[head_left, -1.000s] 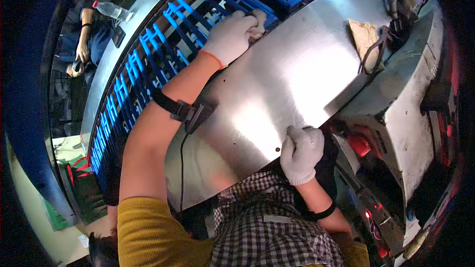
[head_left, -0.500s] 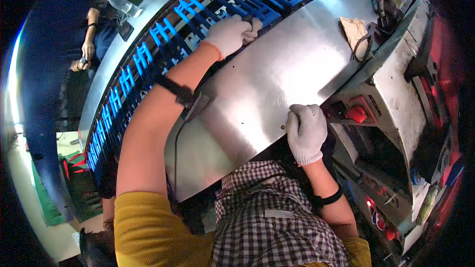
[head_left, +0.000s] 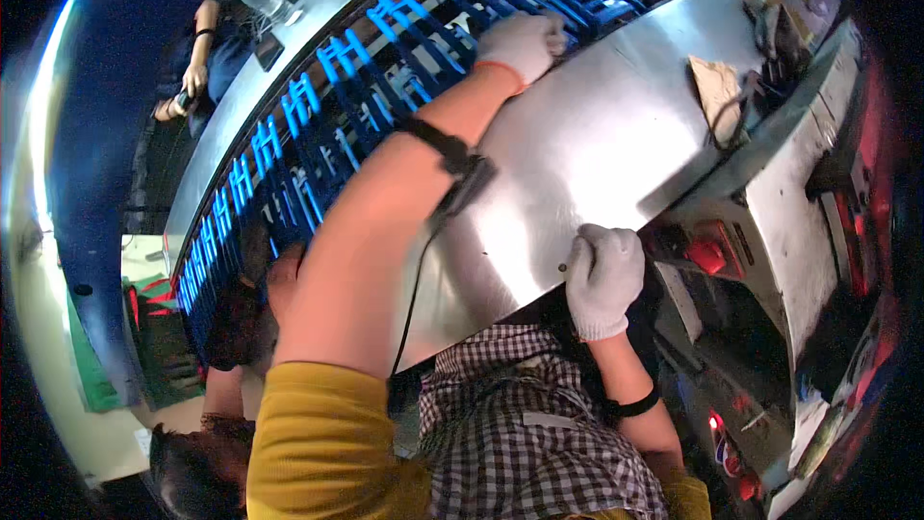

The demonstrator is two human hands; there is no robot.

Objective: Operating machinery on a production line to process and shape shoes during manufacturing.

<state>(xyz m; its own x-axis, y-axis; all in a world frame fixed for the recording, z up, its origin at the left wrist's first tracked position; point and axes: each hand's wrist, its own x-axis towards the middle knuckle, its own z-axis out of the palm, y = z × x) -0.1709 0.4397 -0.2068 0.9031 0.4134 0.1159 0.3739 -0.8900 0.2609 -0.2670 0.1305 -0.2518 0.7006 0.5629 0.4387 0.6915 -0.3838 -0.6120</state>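
Note:
My left hand (head_left: 523, 44), in a white knit glove with an orange cuff, reaches across the steel worktop to the near edge of a curved row of blue-lit slats (head_left: 395, 14). Its fingers are curled at the slats, and whatever they may hold is hidden. My right hand (head_left: 604, 281), also in a white glove, lies closed at the near edge of the steel worktop (head_left: 500, 202), beside a metal housing; its palm is out of sight. A black strap with a small dark device (head_left: 467, 173) is around my left forearm, its cable hanging down.
A tan cloth or paper piece (head_left: 714, 96) and dark tools lie at the worktop's right end. The metal housing (head_left: 784, 202) bears a red knob (head_left: 705, 255). Across the slats are a clear bottle (head_left: 262, 0) and a person's hands (head_left: 192, 82). Another person's hand (head_left: 283, 281) is at left.
My left hand has moved right along the slats' edge, fingers still curled. My right hand stays at the worktop edge. The view has shifted slightly, and a neighbour's hand now shows beside my left arm.

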